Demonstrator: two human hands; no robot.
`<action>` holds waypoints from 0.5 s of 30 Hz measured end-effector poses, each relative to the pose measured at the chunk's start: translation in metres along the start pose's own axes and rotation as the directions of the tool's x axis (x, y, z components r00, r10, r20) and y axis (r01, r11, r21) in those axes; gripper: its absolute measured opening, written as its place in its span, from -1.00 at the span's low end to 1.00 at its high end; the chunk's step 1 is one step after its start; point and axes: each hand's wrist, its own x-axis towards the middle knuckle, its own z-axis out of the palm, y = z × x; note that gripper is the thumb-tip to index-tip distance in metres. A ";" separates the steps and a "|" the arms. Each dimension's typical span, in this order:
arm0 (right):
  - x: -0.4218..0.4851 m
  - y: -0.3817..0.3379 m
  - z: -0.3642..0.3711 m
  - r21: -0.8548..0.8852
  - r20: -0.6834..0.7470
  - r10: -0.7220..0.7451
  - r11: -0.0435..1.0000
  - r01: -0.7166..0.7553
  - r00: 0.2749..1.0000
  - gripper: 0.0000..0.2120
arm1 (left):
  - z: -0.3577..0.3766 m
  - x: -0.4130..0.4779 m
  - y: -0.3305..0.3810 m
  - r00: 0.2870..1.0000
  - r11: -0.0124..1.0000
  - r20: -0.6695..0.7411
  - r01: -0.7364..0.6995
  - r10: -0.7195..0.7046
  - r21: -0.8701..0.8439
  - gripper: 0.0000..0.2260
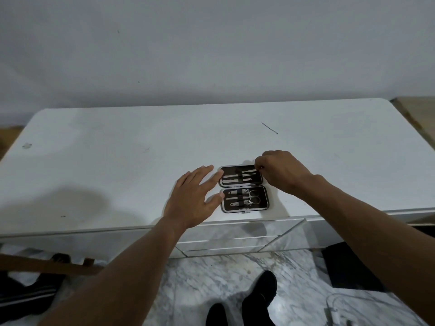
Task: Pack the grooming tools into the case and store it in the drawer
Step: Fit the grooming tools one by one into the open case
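Steadying an open manicure case (pixel 244 187) on a white dresser top (pixel 117 161), a person bends over the kit, which lies flat near the front edge with both halves spread and the hinge running side to side. The left hand (pixel 190 201) is released, fingers straight, their tips touching the case's left edge, apparently to stop the light case sliding while the other hand works. The right hand (pixel 280 170) is bunched at the right end of the far half, fingertips drawn together over the tool ends; whether they pinch a tool, the rim or nothing cannot be told. That placement suggests a last tool being seated under its strap, or the lid about to be folded over.

There is one case with two halves, each crossed by one dark strap. The near half holds what look like four pieces: two nail clippers (pixel 247 203), one pair of scissors (pixel 253 196) and one slim file-like tool. The far half holds slim steel tools, three or perhaps four. A thin dark line (pixel 269 128) farther back could be a scratch or a loose pin. Below the front edge the drawer fronts (pixel 226 242) appear shut, so closing and storing the case look not yet done
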 end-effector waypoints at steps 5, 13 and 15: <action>0.005 -0.006 0.003 -0.020 -0.014 -0.002 1.000 0.002 1.000 -0.85 | 0.000 0.000 0.000 1.000 1.000 -0.002 0.001 -0.001 -0.004 -0.49; 0.009 -0.008 0.007 -0.035 -0.013 -0.026 0.999 0.025 1.000 -0.86 | 0.000 0.000 -0.001 1.000 1.000 0.002 0.002 -0.002 -0.009 -0.49; 0.008 -0.005 0.006 -0.038 -0.015 -0.011 0.999 0.010 1.000 -0.85 | 0.001 -0.001 -0.001 1.000 1.000 0.002 0.003 -0.003 -0.007 -0.49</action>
